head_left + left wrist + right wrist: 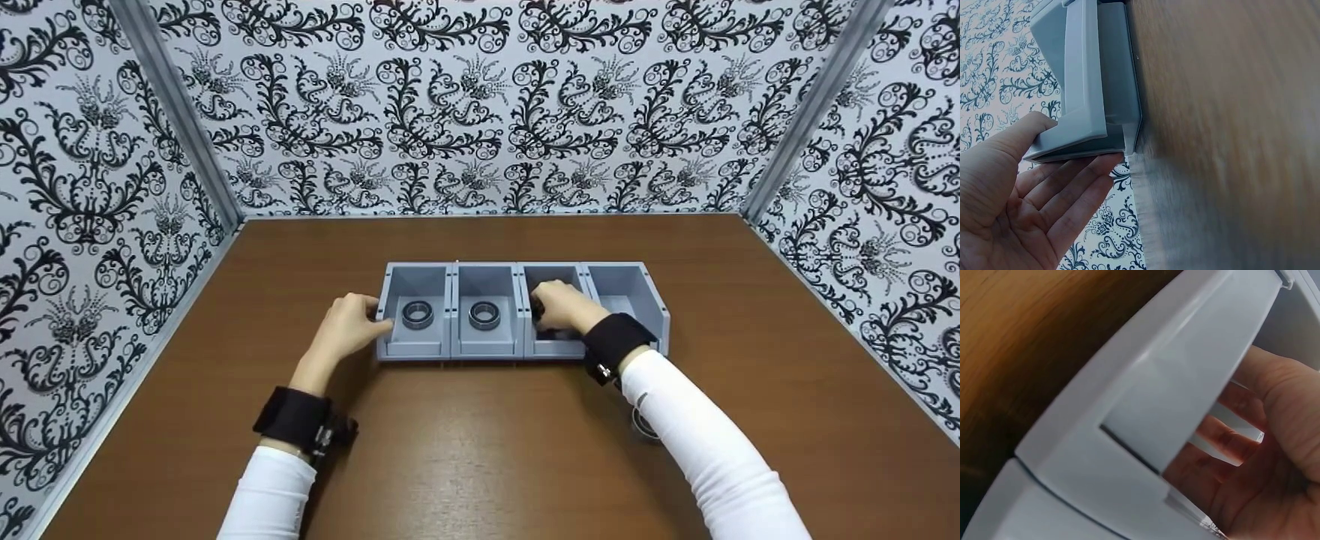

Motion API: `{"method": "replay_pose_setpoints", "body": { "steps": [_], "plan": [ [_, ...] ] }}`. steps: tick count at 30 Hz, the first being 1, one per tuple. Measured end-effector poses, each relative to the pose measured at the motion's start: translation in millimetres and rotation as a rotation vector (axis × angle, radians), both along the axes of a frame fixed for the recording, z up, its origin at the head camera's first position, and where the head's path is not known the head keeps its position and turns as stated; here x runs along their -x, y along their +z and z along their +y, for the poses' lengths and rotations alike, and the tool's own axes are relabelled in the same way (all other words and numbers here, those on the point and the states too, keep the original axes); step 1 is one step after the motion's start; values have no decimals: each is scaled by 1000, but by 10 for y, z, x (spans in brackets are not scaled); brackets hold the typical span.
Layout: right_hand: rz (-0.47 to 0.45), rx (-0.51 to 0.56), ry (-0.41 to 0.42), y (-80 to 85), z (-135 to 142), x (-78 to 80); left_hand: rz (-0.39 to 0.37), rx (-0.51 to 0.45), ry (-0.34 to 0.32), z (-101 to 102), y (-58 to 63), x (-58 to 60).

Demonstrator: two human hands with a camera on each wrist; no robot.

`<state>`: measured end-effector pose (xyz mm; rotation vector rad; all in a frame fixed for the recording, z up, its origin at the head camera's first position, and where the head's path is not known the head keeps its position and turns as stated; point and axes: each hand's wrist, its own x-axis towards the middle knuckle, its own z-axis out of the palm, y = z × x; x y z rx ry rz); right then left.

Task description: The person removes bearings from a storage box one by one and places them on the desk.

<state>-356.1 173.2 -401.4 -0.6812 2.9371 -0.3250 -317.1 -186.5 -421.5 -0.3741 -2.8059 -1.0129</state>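
Four grey bins stand joined in a row. My left hand point(347, 326) grips the side wall of the leftmost bin point(416, 349), its thumb over the rim and its fingers along the outside, as the left wrist view shows. A ball bearing point(418, 315) lies flat in that bin, and another bearing point(484, 316) in the second. My right hand point(562, 306) reaches down into the third bin point(551, 349) with curled fingers. By its fingertips shows part of a dark bearing point(537, 307), mostly hidden by the hand; the bin's wall hides the fingertips in the right wrist view.
On the table point(480, 450), a further bearing point(643, 425) lies partly under the right forearm. The rightmost bin point(621, 281) is partly covered by the right wrist strap. Patterned walls point(480, 112) enclose the table at the back and sides.
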Motion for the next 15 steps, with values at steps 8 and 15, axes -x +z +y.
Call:
{"method": "replay_pose_setpoints", "body": {
  "steps": [8,15],
  "plan": [
    [6,1,6,-6,-13,-7,-1,-4,2,2,-2,8],
    [16,0,2,-7,-7,-8,-4,-15,5,2,1,2]
  ]
}}
